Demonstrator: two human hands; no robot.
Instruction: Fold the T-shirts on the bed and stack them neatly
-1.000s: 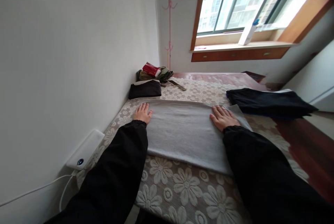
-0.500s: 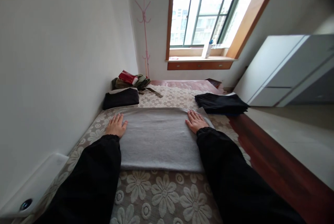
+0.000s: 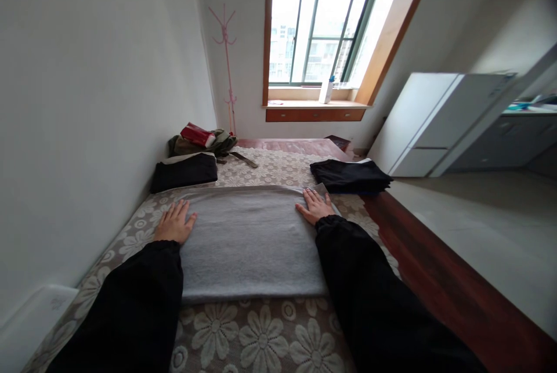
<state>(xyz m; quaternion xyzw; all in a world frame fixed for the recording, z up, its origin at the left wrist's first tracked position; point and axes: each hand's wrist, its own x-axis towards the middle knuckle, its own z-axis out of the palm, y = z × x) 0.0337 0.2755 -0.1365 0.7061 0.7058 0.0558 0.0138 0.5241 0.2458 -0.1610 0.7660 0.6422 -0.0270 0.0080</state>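
Note:
A grey folded piece of clothing lies flat in front of me on a flower-patterned cover. My left hand rests at its left edge, fingers spread. On its upper right part lies my right hand, palm down with the fingers stretched out. Neither hand grips the cloth. Beyond my left hand is a folded black garment. A thicker stack of dark folded clothes sits past my right hand.
At the far left a red packet lies on an olive-green bag. A wall borders the left side. A dark red wooden edge runs along the right. Farther off are a pink coat stand and a white fridge.
The view has shifted, so the room and bed appear farther left and slightly lower. Both hands remain spread on the grey cloth; the left has slid slightly outward toward its edge.

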